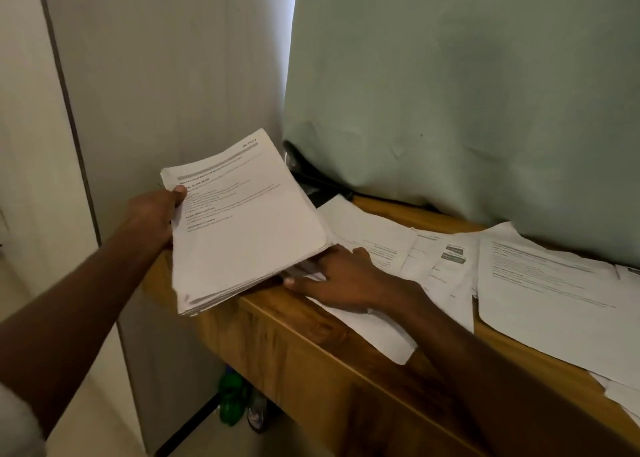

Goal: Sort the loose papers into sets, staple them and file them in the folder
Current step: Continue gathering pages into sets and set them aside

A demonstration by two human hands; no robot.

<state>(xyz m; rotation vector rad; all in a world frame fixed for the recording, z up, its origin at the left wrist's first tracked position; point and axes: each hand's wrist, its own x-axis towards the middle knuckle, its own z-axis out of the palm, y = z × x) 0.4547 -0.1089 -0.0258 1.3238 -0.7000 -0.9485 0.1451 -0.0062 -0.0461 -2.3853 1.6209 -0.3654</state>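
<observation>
A thick stack of papers was held tilted above the left end of the wooden desk, its lower corner overhanging the desk's front edge. The stack's left edge was pinched by the left hand, thumb on top and fingers underneath. The right hand was laid with fingers spread at the stack's lower right corner, fingertips slipped under the bottom sheets, resting on the loose sheets scattered over the desk further right. The stack was judged fairly heavy yet limp: sheets could be expected to fan, sag and slide against one another, since the visible edges were already uneven. A firmer hold would probably be given by support from beneath with both hands at opposite edges. A dark object, possibly a stapler, lay behind the stack at the desk's back corner.
</observation>
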